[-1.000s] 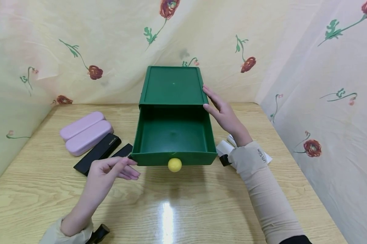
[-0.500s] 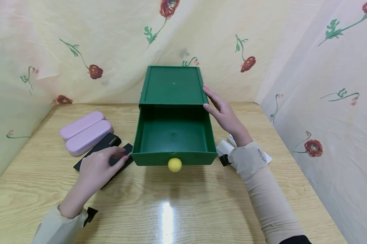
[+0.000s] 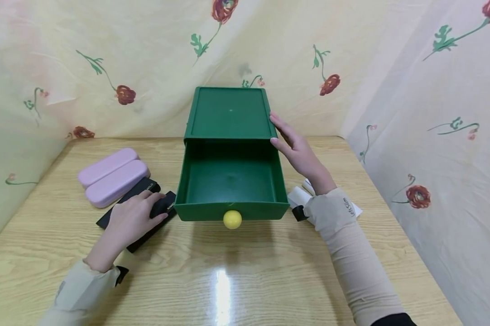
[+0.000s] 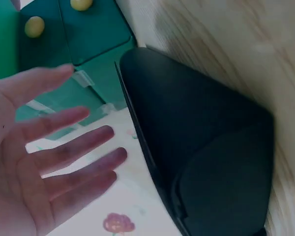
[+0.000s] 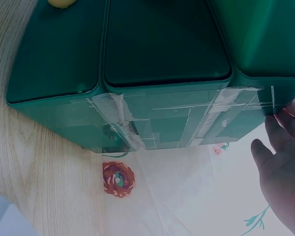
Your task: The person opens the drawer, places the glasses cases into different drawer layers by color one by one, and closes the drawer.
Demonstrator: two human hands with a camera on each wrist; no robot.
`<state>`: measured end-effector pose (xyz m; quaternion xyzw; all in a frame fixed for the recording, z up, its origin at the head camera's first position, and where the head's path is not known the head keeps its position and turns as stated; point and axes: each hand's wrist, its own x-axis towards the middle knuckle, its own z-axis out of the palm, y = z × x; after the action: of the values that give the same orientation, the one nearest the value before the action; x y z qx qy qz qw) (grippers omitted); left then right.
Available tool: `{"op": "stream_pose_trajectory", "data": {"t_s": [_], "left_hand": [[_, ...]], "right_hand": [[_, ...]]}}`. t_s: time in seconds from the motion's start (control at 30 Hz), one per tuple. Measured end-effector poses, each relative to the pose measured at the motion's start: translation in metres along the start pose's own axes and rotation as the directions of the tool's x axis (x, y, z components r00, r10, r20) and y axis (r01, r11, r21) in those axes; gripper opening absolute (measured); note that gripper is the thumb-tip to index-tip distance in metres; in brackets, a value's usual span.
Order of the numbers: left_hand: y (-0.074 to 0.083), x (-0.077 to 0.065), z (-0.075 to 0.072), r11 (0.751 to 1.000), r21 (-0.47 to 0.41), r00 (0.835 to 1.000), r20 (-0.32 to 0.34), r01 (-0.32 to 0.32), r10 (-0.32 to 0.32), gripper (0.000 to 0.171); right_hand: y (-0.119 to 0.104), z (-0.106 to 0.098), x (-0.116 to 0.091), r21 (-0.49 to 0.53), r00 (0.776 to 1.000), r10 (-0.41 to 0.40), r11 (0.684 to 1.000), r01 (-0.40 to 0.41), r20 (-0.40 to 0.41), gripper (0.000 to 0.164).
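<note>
A green drawer cabinet (image 3: pixel 230 113) stands at the back, its top drawer (image 3: pixel 200 212) pulled out and bare inside, with a yellow knob (image 3: pixel 232 219). My right hand (image 3: pixel 302 156) rests its fingertips and thumb on the cabinet's upper right side, fingers extended. My left hand (image 3: pixel 132 217) is over the nearer black case (image 3: pixel 146 235), which bears white lettering. In the left wrist view its fingers are spread, palm showing, beside a black case (image 4: pixel 201 128) with a wedge-shaped end. A second black case (image 3: pixel 141 188) lies partly hidden behind this hand.
Two light purple cases (image 3: pixel 116 183) lie side by side at the left, against the black ones. White items (image 3: pixel 299 198) sit under the right wrist. Flowered cloth (image 3: pixel 159 68) hangs behind the wooden table (image 3: pixel 180 280). Below the open drawer are further closed drawers (image 5: pixel 162 44).
My left hand has moved left from beside the drawer's front corner to over the nearer black case, its fingers now spread wider. The right hand stays on the cabinet's side.
</note>
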<state>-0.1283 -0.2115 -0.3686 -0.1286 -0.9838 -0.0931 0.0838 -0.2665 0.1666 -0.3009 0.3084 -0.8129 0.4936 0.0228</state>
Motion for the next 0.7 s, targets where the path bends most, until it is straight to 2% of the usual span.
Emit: {"op": "stream_pose_trajectory", "data": {"t_s": [0.13,0.23,0.7], "left_hand": [[-0.007,0.002,0.003,1.0,0.019,0.993,0.114,-0.019,0.017,0.055],[-0.012,0.003,0.007,1.0,0.021,0.985,0.173,-0.015,0.011,0.06],[-0.02,0.004,0.015,0.999,0.025,0.965,0.261,-0.028,0.021,0.078]], "right_hand": [[0.001,0.0,0.0,0.0,1.0,-0.009,1.0,0.009,-0.001,0.055],[0.001,0.0,0.0,0.003,1.0,-0.013,1.0,0.013,-0.001,0.055],[0.001,0.001,0.0,0.004,1.0,-0.017,1.0,0.017,-0.007,0.055]]}}
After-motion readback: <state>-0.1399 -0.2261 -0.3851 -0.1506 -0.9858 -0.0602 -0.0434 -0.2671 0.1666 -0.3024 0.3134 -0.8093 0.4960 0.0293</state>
